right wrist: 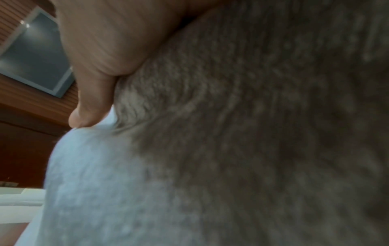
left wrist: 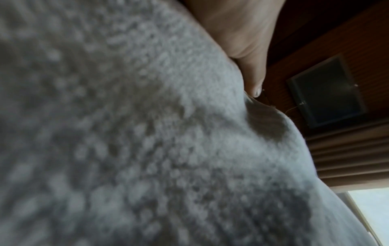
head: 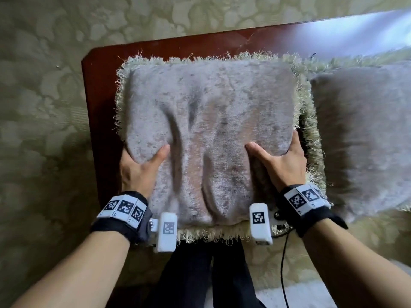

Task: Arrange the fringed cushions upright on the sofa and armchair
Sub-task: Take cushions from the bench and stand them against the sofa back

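grey fringed cushion [head: 209, 121] flat on table, second cushion [head: 364, 130] beside

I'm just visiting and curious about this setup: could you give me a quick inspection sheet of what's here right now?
Surface: dark red-brown wooden table, glossy, standing on patterned carpet.
Job's things: grey fringed cushion held over the table; second cushion beside it to the right, its fringe overlapping the first's.
Clutter: nothing seen.
Hands: left hand grips the cushion's left side, thumb on top; right hand grips the right side likewise. Both wrists wear marker bands.
Cables: thin black cable hangs from the right wrist.
Surroundings: dark screen on a wood-panelled wall, curtains, window.
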